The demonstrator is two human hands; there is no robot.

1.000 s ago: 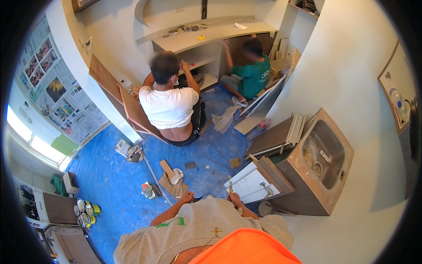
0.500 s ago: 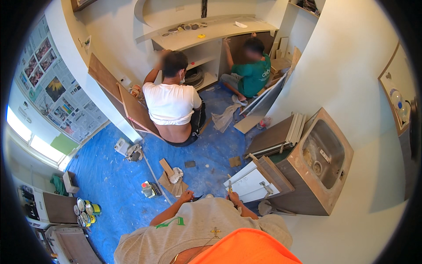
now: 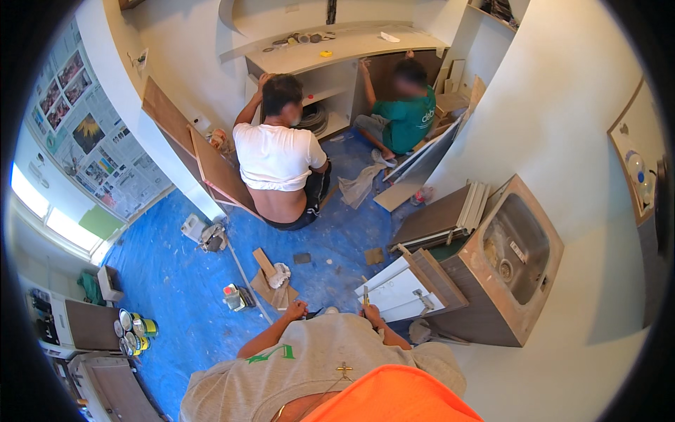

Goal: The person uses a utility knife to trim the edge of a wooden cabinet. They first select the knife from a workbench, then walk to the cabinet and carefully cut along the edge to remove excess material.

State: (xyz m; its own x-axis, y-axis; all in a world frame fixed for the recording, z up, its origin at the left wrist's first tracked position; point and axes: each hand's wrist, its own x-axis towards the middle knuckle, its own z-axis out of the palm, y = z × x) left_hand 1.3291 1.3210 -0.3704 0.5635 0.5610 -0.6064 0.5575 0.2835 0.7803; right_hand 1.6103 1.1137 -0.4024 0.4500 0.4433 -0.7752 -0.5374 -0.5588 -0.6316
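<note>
My left hand (image 3: 297, 309) is low in the middle of the view, its fingers closed around a thin dark tool (image 3: 313, 314) whose kind I cannot make out. To its right, my right hand (image 3: 370, 311) grips a slim, upright tool with a yellowish body (image 3: 365, 295); its exact kind is too small to tell. Just beyond the right hand lean a white panel (image 3: 402, 294) with metal fittings and brown boards (image 3: 441, 278). Both forearms stay close to my grey shirt.
Two people sit on the blue floor sheet (image 3: 323, 246) by a curved counter (image 3: 351, 49), one holding a dark panel (image 3: 387, 74). A sink unit (image 3: 517, 243) stands at right. Wood scraps (image 3: 266, 264), a bottle (image 3: 232, 292) and paint cans (image 3: 133, 327) sit at left.
My hands keep nearly the same pose and hold on the two tools. The person in white has turned their head slightly; the whole view has shifted a little.
</note>
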